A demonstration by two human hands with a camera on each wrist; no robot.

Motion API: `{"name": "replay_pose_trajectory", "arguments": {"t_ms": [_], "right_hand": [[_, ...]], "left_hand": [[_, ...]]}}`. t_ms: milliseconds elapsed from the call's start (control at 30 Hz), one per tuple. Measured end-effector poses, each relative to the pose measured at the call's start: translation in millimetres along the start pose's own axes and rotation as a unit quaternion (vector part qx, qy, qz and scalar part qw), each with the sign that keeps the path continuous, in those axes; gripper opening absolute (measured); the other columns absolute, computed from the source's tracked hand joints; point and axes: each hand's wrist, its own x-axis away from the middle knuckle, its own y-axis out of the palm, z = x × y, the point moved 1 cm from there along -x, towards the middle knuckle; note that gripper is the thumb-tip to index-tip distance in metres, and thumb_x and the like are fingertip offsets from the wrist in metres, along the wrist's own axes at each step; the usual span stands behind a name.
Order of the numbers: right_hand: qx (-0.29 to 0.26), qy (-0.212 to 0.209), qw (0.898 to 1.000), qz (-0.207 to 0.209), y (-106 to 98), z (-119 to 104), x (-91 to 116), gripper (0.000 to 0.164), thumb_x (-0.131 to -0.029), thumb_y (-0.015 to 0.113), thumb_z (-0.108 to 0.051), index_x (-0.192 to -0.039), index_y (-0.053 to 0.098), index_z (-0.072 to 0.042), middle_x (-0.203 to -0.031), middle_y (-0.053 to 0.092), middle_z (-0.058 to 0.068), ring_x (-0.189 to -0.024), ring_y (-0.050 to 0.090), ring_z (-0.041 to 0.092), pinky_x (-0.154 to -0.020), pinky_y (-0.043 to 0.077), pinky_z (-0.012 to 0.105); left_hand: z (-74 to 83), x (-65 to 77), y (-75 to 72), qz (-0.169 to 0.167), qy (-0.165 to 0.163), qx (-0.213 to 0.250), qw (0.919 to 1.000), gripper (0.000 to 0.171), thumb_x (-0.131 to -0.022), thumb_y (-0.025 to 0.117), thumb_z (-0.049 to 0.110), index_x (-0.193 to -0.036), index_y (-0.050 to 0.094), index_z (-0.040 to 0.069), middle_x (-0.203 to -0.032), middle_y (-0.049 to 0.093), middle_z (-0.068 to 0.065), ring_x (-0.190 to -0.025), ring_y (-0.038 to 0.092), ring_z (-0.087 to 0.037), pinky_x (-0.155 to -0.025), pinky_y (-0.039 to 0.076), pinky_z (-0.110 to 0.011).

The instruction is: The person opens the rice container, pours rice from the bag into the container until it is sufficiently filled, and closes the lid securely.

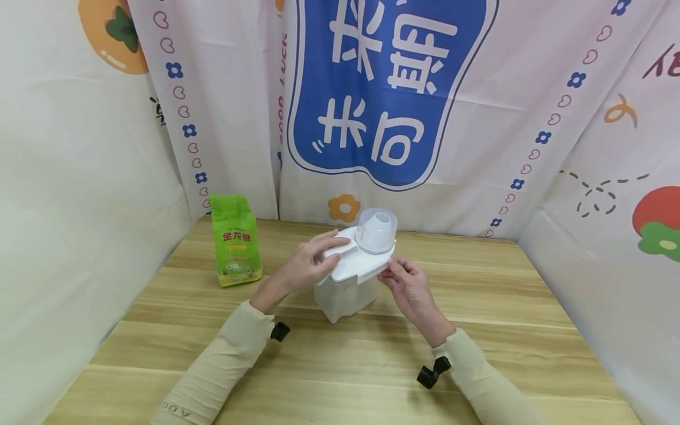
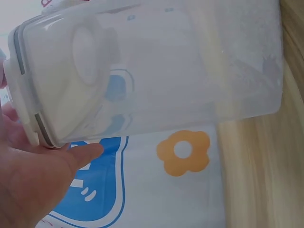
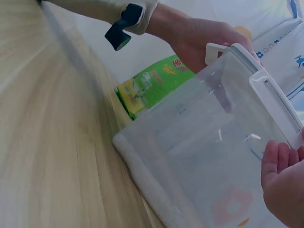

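A translucent plastic storage container [image 1: 345, 298] stands on the table, with pale contents low inside it. Its white lid [image 1: 350, 268] carries a clear measuring cup [image 1: 378, 233] on top. My left hand [image 1: 308, 260] holds the lid at its left end, thumb and fingers spread over the top. In the right wrist view a white latch [image 3: 216, 53] sticks out beside that hand. My right hand [image 1: 409, 289] has its fingers curled at the lid's right edge, fingertips right at the rim. Another latch [image 3: 275, 104] runs along the lid's long side.
A green packaged bag [image 1: 235, 245] stands upright at the back left of the wooden table [image 1: 478, 330]. Printed cloth [image 1: 451, 195] hangs behind the table and along both sides. Dark wrist straps [image 1: 432, 373] hang from the sleeves.
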Motion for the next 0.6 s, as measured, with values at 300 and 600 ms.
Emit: {"name": "replay_pose_trajectory", "arguments": {"t_ms": [300, 600], "right_hand": [[-0.051, 0.001, 0.998, 0.024, 2.8, 3.9, -0.8, 0.011, -0.094, 0.064, -0.005, -0.084, 0.066, -0.01, -0.082, 0.069, 0.004, -0.079, 0.067, 0.014, -0.081, 0.059, 0.027], [-0.085, 0.009, 0.995, 0.048, 3.7, 6.8, -3.3, 0.009, -0.087, 0.072, -0.008, -0.083, 0.065, -0.01, -0.08, 0.066, 0.003, -0.077, 0.063, 0.014, -0.078, 0.057, 0.026]], "left_hand": [[0.5, 1.4, 4.2, 0.019, -0.01, 0.015, 0.9997, 0.037, -0.096, 0.059, 0.024, -0.133, 0.062, 0.023, -0.154, 0.041, -0.013, -0.143, 0.038, -0.036, -0.11, 0.035, -0.063], [-1.0, 1.3, 6.5, 0.024, -0.007, 0.009, 0.9996, 0.038, -0.096, 0.058, 0.024, -0.134, 0.061, 0.022, -0.154, 0.041, -0.014, -0.142, 0.038, -0.037, -0.11, 0.037, -0.062]]}}
